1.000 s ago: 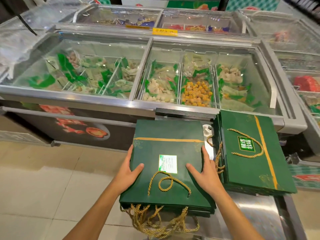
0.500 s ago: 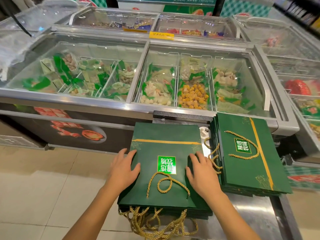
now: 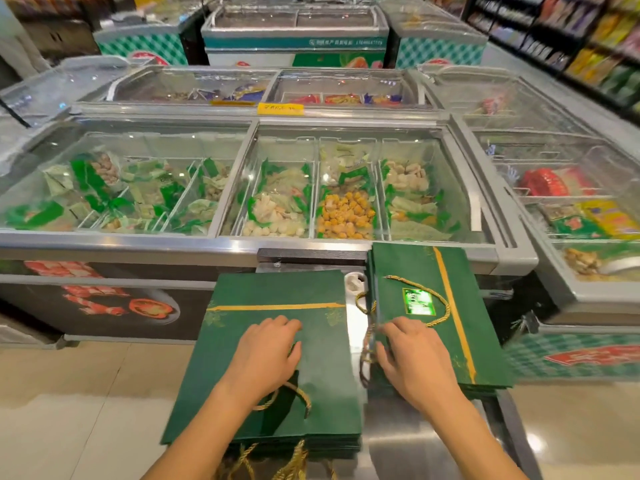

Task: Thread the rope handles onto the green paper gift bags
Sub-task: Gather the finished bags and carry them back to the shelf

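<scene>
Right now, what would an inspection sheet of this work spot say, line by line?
Surface: steel table, shiny, set against the freezers.
Job's things: green gift bags in a left stack and a right stack; gold rope handles lie on both top bags; rope ends hang from the left stack's near edge.
Clutter: white object between the stacks, too small to identify.
Grips: left hand flat on the left stack; right hand rests on the right stack's left edge.
Cables: nothing seen.
Surroundings: glass-topped freezer chests of packed food; shop shelves far right.
</scene>
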